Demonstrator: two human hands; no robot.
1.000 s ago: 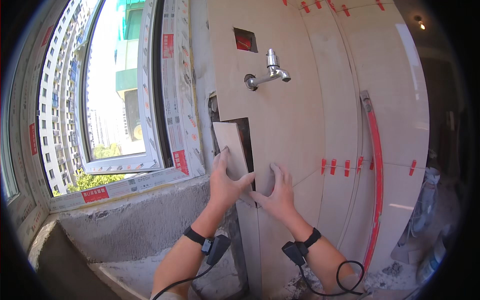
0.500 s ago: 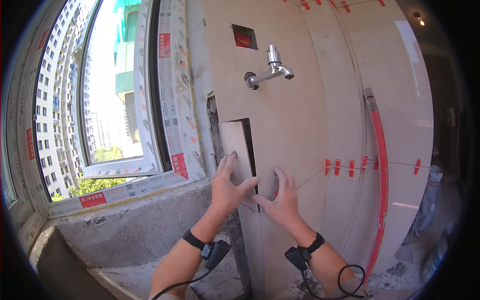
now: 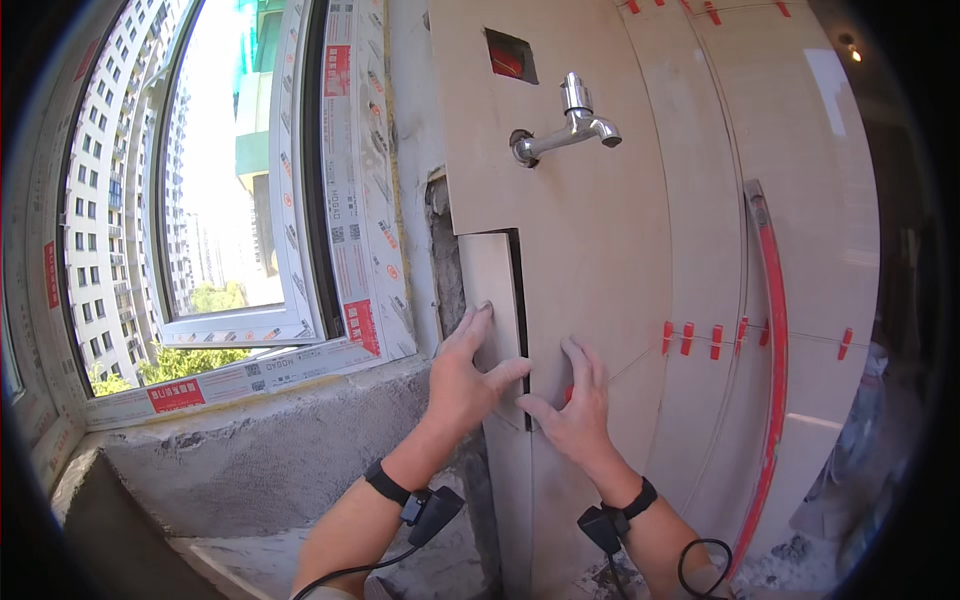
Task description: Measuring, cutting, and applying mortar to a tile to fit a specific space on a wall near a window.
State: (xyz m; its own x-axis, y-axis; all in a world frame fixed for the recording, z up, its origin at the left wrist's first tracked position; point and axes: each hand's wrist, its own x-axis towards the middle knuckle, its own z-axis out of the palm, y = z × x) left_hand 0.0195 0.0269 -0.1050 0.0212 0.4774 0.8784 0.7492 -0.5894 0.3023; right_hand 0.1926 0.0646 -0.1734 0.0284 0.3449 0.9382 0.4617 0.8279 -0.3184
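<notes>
A narrow beige tile strip point(image 3: 487, 262) sits in a notch cut into the large beige wall tile point(image 3: 590, 230), with a dark gap along its top and right edges. My left hand point(image 3: 465, 370) lies against the strip's face, its fingers stretched upward and its thumb reaching right across the gap. On the large tile just right of the gap rests my right hand point(image 3: 577, 405), fingers apart and thumb toward the strip's lower right corner. The two thumbs nearly meet. Part of a red clip point(image 3: 568, 393) shows beside my right hand; the rest is hidden.
A chrome tap point(image 3: 568, 130) juts from the wall above my hands, below a square cutout point(image 3: 511, 57). At right, a long red bar point(image 3: 772, 350) leans on the tiles near red clips point(image 3: 716, 342). The open window point(image 3: 235, 200) and rough cement ledge point(image 3: 270, 450) are at left.
The strip's top has tipped back toward the wall and its side gap looks narrower. Both hands stay at the strip's sides. The whole view has shifted slightly.
</notes>
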